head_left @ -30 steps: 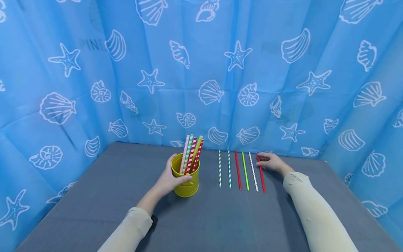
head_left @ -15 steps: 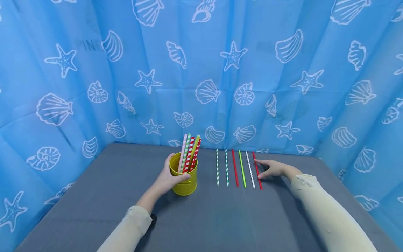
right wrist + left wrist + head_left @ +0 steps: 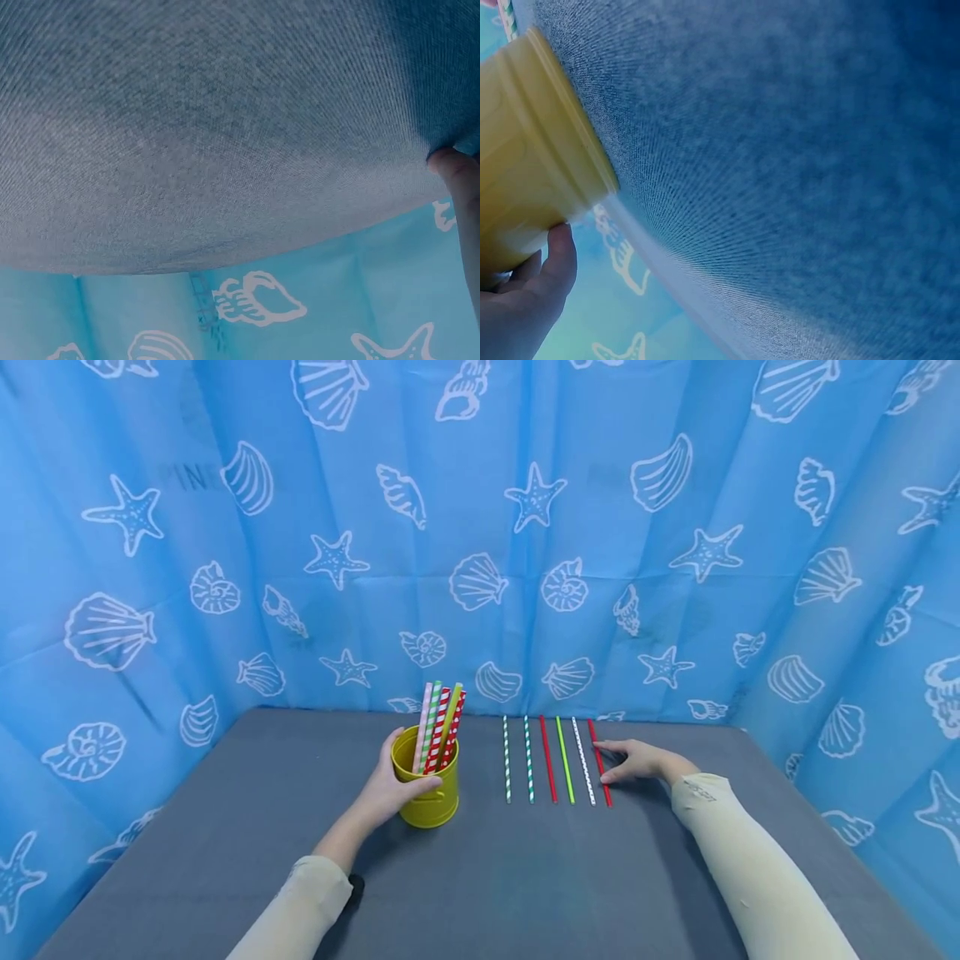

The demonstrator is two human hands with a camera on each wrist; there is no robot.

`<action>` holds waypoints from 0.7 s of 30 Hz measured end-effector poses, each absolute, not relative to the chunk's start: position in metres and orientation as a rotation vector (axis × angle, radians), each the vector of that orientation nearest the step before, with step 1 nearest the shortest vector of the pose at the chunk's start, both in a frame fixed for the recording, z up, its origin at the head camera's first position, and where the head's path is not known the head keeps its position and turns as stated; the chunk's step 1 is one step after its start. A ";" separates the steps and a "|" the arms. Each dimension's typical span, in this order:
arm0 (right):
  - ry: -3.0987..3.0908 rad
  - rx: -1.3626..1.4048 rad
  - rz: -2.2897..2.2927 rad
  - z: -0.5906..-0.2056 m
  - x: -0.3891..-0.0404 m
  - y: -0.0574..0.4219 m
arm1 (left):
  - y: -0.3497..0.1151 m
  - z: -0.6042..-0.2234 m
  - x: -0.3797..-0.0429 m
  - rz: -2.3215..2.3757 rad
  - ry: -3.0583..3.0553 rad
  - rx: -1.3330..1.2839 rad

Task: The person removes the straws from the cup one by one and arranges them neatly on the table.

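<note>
My left hand (image 3: pixel 390 789) grips the side of a yellow bucket (image 3: pixel 431 810), thumb toward the front. Several thick patterned paper straws (image 3: pixel 437 727) lean inside it. In the left wrist view, fingers (image 3: pixel 559 262) lie against the bucket wall (image 3: pixel 540 142). On the table, my right hand (image 3: pixel 637 762) is at the rightmost straw, a red one (image 3: pixel 594 735); forefinger and thumb are spread along its right side. Left of it lie a white patterned straw (image 3: pixel 583 762), a lime green straw (image 3: pixel 566 760), another red straw (image 3: pixel 548 760) and two green-and-white striped straws (image 3: pixel 528 760).
A grey cloth covers the table (image 3: pixel 480 885). Behind and at both sides hangs a blue curtain (image 3: pixel 420 552) with white shells and starfish. The straws lie in a row, spaced apart, near the back edge, with the bucket to their left.
My right hand has slid nearer along the rightmost red straw, and its thumb has spread away from the forefinger. My left hand stays on the bucket. The head view has shifted slightly.
</note>
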State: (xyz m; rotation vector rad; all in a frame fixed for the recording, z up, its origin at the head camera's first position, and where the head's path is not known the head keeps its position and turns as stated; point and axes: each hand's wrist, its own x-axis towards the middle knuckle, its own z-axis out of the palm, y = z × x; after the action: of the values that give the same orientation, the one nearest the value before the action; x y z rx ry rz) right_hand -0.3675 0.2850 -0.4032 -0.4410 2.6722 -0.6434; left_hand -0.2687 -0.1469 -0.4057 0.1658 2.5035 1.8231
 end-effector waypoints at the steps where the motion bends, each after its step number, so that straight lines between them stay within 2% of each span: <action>1: 2.676 -0.445 -0.628 -0.403 -0.367 0.285 | -0.147 -0.406 -0.269 1.824 2.503 0.167; 21: 2.680 -0.370 -0.575 -0.404 -0.372 0.286 | -0.148 -0.405 -0.268 1.796 2.507 0.149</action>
State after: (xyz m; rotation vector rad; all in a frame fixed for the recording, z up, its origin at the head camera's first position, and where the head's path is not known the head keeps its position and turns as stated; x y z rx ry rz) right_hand -0.3725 0.2856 -0.4038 -0.3695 2.6799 -0.5751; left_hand -0.2684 -0.1481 -0.4051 0.1494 2.5065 1.7963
